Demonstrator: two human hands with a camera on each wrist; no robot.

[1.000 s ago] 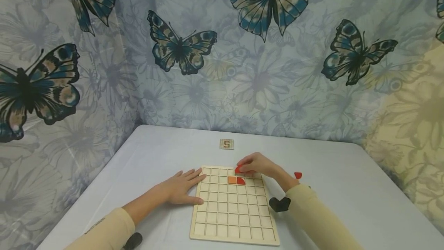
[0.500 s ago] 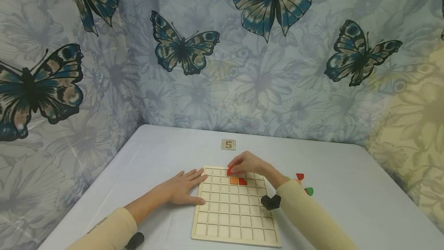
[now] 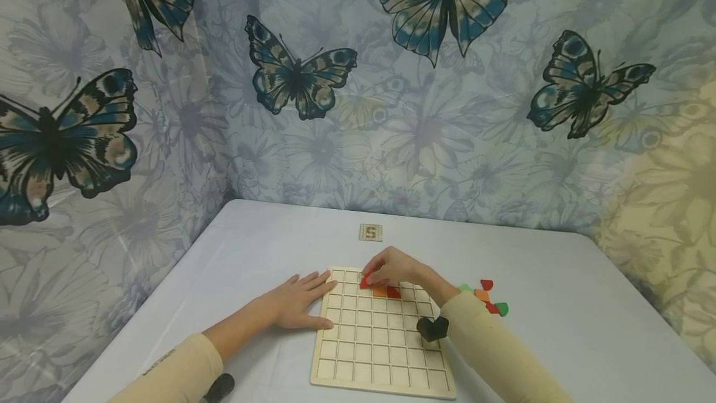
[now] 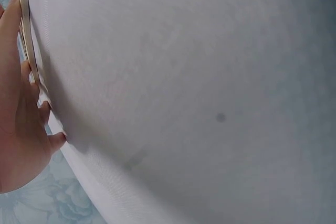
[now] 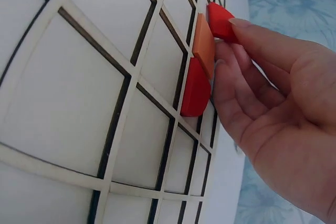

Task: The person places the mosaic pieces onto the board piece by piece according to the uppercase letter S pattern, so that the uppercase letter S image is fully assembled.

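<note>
A pale wooden grid board (image 3: pixel 380 353) lies on the white table. My right hand (image 3: pixel 398 267) pinches a red quarter-round tile (image 5: pixel 221 22) between thumb and fingers, at the cell left of an orange square tile (image 3: pixel 380 291). A second red tile (image 3: pixel 394 292) with one rounded corner sits in the cell right of the orange one; in the right wrist view both seated tiles stand slightly proud of the grid. My left hand (image 3: pixel 296 305) lies with fingers spread, fingertips and thumb on the board's left edge. The left wrist view shows that hand (image 4: pixel 23 124) beside the board's rim.
Several loose red, orange and green tiles (image 3: pixel 482 295) lie on the table to the right, near my right forearm. A small square card (image 3: pixel 370 232) with an S-like pattern lies behind the board. A butterfly-print cloth hangs behind the table.
My right hand has moved left along the board's upper rows with the red tile, from above the seated tiles to the left of the orange one. The left hand stays put on the edge.
</note>
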